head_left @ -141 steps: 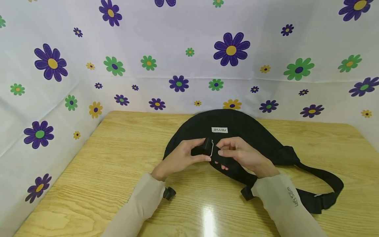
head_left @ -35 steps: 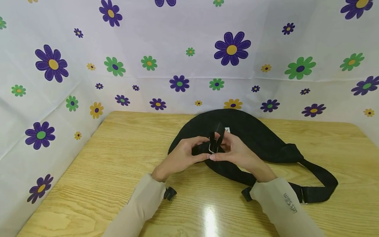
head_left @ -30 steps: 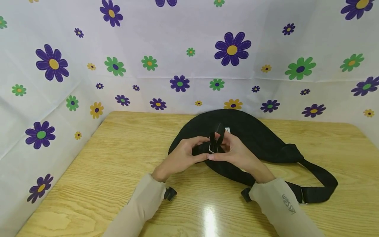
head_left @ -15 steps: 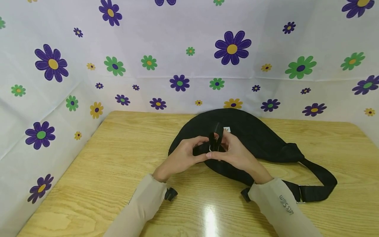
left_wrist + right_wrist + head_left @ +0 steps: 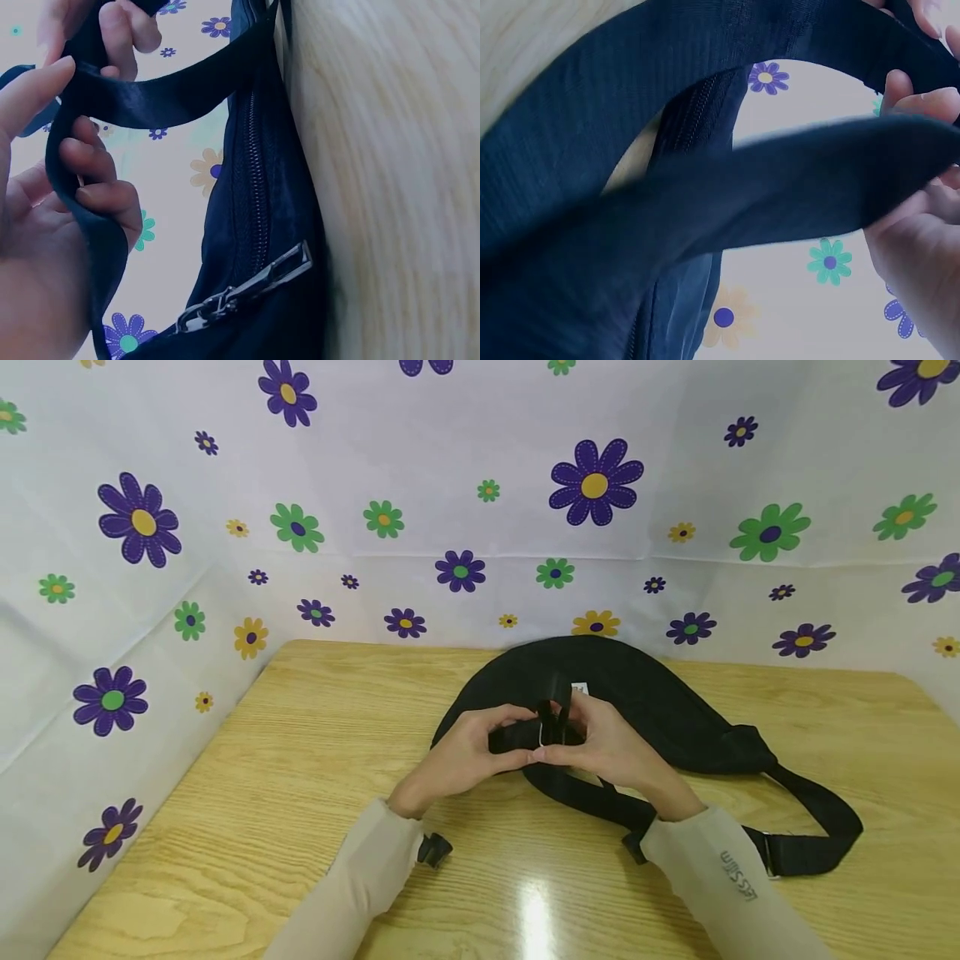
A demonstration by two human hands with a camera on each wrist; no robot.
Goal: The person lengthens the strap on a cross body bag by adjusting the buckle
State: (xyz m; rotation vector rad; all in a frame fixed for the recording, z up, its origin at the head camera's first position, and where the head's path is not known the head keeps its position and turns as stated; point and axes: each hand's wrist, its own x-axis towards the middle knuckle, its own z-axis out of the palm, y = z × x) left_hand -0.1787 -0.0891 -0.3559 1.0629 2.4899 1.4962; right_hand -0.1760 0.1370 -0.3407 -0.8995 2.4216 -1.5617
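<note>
A black waist bag point(image 5: 622, 672) lies on the table, its white label mostly hidden behind my right hand. In front of it, my left hand point(image 5: 468, 747) grips the black webbing strap point(image 5: 157, 101) between thumb and fingers. Close against it, my right hand point(image 5: 615, 743) pinches the strap beside a thin metal slider buckle point(image 5: 542, 733). A short strap loop point(image 5: 555, 687) stands up between the two hands. The left wrist view shows the bag's zipper point(image 5: 255, 180) and its metal pull point(image 5: 274, 276). In the right wrist view, a strap length point(image 5: 795, 187) runs across toward the fingers.
The rest of the strap point(image 5: 825, 810) curves over the wooden table point(image 5: 337, 718) at the right, with another metal slider point(image 5: 768, 856). Small black pieces show by both sleeves. A flower-printed cloth point(image 5: 420, 460) hangs behind and at the left.
Several seconds ago the strap end was held flat by the buckle; since then a loop has risen there. In the last second the loop has widened slightly, with both hands nearly still.
</note>
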